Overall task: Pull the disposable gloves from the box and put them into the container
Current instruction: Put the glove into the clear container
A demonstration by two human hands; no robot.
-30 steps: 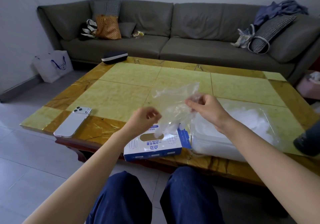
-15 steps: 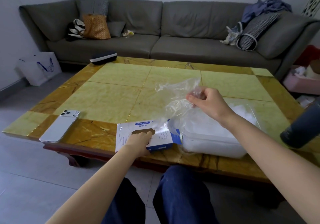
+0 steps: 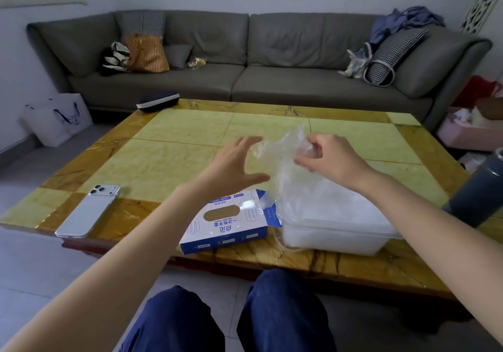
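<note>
My right grip [image 3: 326, 161] pinches pulled glove [image 3: 283, 150]; left grip [image 3: 231, 169] spread, empty. Next, I judge: lower glove into container [image 3: 334, 242], let go.

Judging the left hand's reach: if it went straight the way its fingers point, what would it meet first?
Likely the clear crumpled plastic glove that the right hand pinches; the open left hand points at it, though depth is unclear.
</note>
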